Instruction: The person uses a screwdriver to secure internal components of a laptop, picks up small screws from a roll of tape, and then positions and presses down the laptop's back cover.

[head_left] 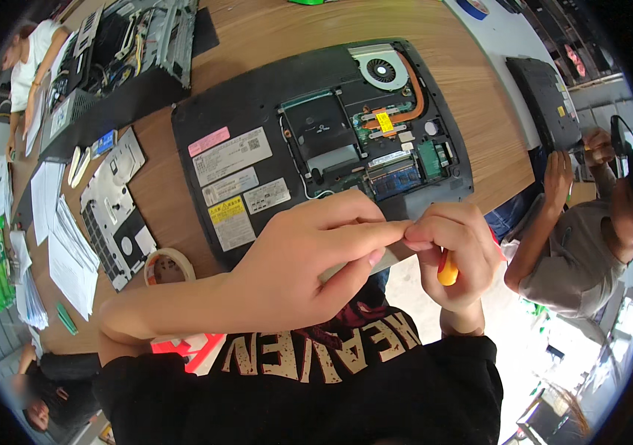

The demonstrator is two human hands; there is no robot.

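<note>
An opened laptop [316, 148] lies upside down on the wooden table, its fan [382, 70], copper heat pipe [414, 89] and memory module [394, 182] exposed. In front of its near edge, my left hand [316, 256] reaches across with thumb and fingers closed, the index fingertip meeting my right hand's fingertips. Whatever lies between those tips is too small or hidden. My right hand [457, 256] is curled around a screwdriver with a yellow and red handle [448, 268]; its shaft does not show.
Left of the laptop lie a removed cover panel [120, 208], a tape roll [168, 268] and papers [71, 256]. An opened computer case [120, 89] stands at the far left. At right, a person [576, 259] sits by another laptop [546, 104]. More people are at the left edge.
</note>
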